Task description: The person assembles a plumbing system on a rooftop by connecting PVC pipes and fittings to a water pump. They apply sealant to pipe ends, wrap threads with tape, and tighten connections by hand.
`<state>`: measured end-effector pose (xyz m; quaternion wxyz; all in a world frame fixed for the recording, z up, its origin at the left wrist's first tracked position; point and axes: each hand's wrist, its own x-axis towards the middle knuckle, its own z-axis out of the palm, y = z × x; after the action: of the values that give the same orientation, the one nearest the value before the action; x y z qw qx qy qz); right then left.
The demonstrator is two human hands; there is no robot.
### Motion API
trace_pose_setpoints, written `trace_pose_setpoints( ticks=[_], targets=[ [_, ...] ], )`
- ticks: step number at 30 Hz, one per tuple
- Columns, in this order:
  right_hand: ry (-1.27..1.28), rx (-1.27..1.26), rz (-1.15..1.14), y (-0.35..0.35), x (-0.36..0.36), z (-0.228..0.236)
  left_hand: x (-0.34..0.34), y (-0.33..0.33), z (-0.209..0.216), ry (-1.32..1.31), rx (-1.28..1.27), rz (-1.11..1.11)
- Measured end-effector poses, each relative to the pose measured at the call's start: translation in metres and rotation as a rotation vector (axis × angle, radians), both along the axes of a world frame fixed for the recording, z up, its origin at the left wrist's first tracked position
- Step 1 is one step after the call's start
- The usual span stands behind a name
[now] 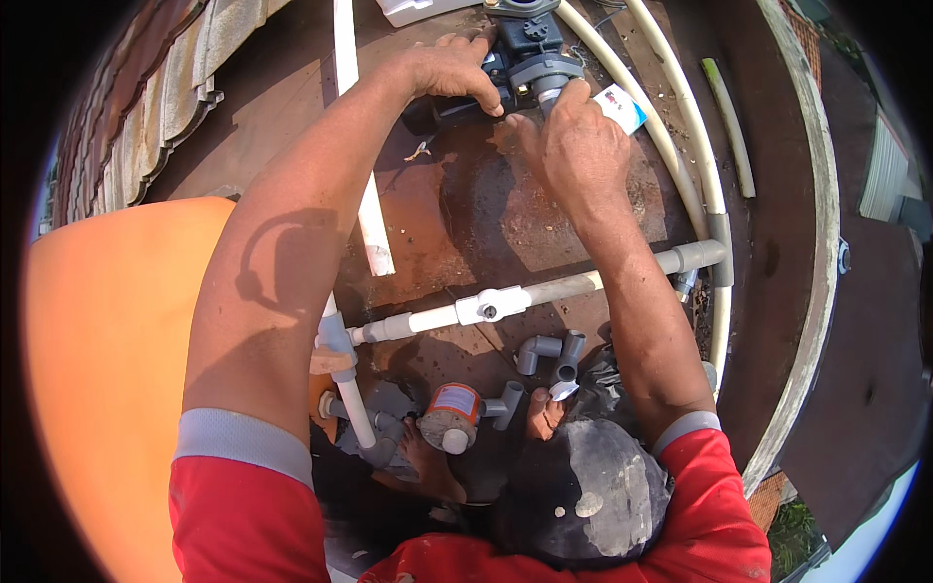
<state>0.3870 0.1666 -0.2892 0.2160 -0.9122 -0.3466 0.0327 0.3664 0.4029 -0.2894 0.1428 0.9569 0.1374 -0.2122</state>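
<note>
A dark water pump (533, 35) stands at the far edge of the view, with a grey pipe fitting (546, 70) on its near side. My left hand (449, 70) is braced on the pump's left side, its fingers and thumb on either side of the body. Curled over the light pipe end (550, 95) below the fitting is my right hand (583, 146), its thumb pointing left; its palm side is hidden. A white and blue card or packet (620, 109) shows beside my right knuckles.
A white pipe with a valve (491, 305) crosses in front of me. Grey elbows (537, 354) and an orange-labelled can (453, 413) sit by my feet. Pale pipes (680, 107) run along the right. An orange tank (117, 369) stands left; a loose white pipe (373, 228) lies under my left arm.
</note>
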Motion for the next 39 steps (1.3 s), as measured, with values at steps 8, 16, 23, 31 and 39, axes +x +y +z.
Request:
trace_pose_setpoints(
  ticks=[8,16,23,31,39],
  targets=[
    [1.064,0.533,-0.104,-0.009,0.024,-0.014,0.003,0.001,-0.004,0.015,-0.030,0.003],
    [1.063,0.583,-0.028,-0.008,0.034,-0.035,0.001,-0.010,-0.003,0.042,0.075,-0.062],
    [-0.106,-0.025,-0.074,0.013,0.004,-0.013,0.002,-0.016,-0.005,0.069,0.145,-0.010],
    [0.379,0.135,-0.020,0.000,0.026,-0.028,-0.001,-0.020,-0.005,0.018,0.107,0.034],
    [0.221,-0.020,-0.057,-0.001,0.021,-0.014,0.002,-0.024,-0.004,0.080,0.147,0.056]
  ],
)
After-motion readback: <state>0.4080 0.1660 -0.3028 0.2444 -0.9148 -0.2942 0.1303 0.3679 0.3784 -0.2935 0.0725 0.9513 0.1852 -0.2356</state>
